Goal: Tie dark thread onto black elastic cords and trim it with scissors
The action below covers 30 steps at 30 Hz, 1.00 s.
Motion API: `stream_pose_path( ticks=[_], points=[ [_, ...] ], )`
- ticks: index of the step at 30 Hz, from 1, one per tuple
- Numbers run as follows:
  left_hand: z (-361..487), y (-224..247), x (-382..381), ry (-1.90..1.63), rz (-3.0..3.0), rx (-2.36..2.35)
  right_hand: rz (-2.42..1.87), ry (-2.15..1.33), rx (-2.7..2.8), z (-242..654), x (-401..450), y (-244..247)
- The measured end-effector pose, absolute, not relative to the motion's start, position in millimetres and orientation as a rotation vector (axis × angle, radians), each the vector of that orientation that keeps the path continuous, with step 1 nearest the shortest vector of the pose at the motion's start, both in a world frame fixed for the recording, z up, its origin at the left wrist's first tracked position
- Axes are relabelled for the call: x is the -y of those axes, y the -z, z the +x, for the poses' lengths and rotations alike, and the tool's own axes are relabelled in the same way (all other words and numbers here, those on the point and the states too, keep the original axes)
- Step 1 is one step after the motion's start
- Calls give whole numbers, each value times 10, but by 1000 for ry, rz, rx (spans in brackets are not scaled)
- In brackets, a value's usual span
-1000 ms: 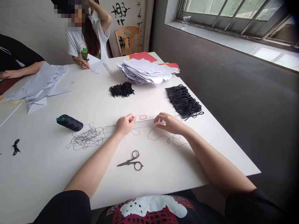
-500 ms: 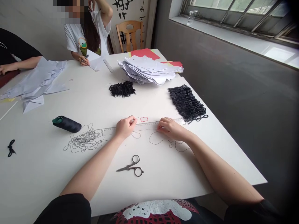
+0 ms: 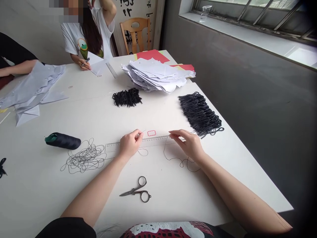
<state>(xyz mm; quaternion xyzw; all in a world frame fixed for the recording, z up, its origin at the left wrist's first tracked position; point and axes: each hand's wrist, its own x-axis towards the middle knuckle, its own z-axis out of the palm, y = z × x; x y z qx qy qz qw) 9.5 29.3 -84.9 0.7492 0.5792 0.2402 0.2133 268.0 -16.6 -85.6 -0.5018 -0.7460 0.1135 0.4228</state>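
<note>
My left hand is closed in a pinch on a thin dark thread, over the left half of a clear ruler. A short thread end sticks up past its fingertips. To the right, my right hand pinches the thread too, above the ruler's right part. From those fingers the dark thread drops and curls on the table. Left of my left hand lies a loose tangle of thread, beside a dark spool on its side. Scissors rest with blades apart, nearer to me.
Bundles of black cord loops lie ahead, one small and one larger by the right edge. Behind them is a pile of white paper. Across the table a person holds a pen; another person's arm is at left.
My right hand has risen slightly off the ruler, lifting the thread. My left hand keeps its pinch. The whole view has shifted a little, so most things on the table appear lower.
</note>
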Motion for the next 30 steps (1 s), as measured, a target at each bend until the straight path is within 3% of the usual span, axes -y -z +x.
stream_pose_path(
  ticks=[6,9,14,30],
  points=[
    [121,738,-242,-1353,1858,-1283,-840,-340,2308,2321,392,528],
    [225,606,-129,-1258,1417,-1027,-603,-244,2526,2048,434,324],
    [366,531,9,-1004,868,-897,-907,-120,2275,1902,73,298],
    [204,694,-95,-1060,1338,-1166,-1057,-1379,1209,1866,-129,786]
  ],
)
